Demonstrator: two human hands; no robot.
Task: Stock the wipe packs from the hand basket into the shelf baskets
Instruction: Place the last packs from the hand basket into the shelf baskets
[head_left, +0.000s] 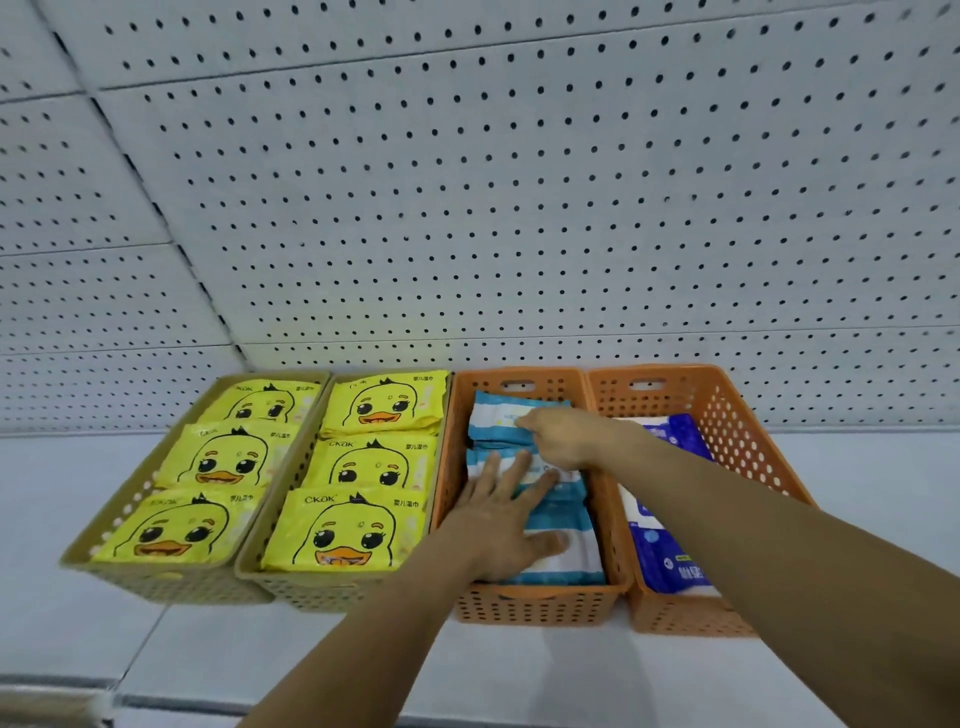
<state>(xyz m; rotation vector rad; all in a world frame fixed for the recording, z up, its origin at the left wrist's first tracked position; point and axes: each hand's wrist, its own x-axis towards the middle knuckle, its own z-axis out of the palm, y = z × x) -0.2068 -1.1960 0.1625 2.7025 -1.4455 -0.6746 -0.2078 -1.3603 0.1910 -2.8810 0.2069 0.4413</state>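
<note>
White pegboard wall (519, 182), pale shelf (72, 525)

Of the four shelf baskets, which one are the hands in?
The left orange basket, third from left, holding light-blue packs. The left hand and right hand are both in it; the yellow baskets and the other orange basket hold no hand.

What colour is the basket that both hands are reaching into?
Orange, shown in the head view: the basket holds light blue and white wipe packs.

Blue-white striped packs (496, 415), orange baskets (535, 605)
</note>
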